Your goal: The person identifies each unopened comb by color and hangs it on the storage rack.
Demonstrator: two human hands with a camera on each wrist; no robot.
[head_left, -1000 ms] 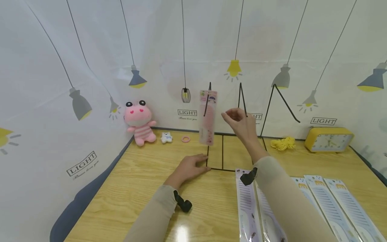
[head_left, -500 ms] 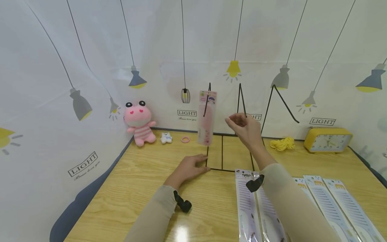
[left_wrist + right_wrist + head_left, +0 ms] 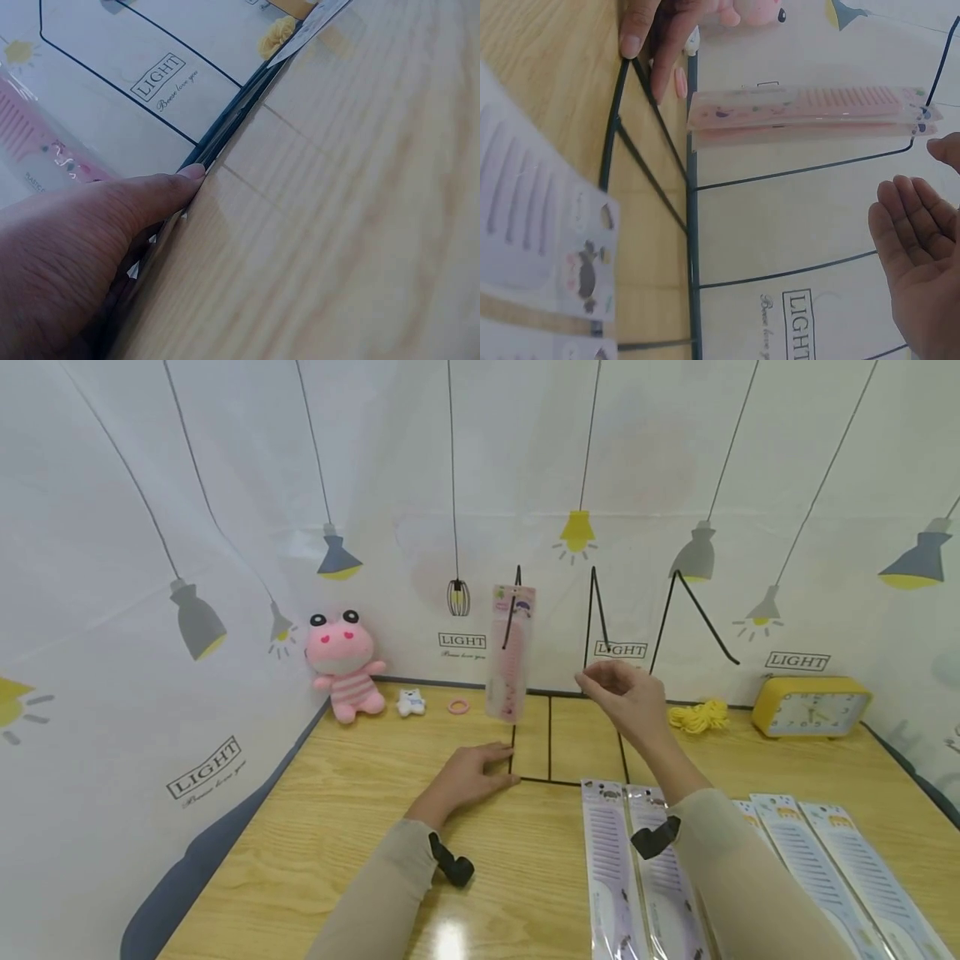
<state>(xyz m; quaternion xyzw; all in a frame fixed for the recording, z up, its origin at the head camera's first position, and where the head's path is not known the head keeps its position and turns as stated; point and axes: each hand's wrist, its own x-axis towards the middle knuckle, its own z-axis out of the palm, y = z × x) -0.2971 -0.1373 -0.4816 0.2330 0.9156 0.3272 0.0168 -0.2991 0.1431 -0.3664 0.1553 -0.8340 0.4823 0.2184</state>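
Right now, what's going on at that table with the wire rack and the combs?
A person's left hand rests flat on the base of the black wire rack, steadying it. One pink packaged comb hangs from the rack's leftmost hook. The right hand hovers beside the middle hook with relaxed fingers, holding nothing. Several pale packaged combs lie on the wooden table near the right forearm.
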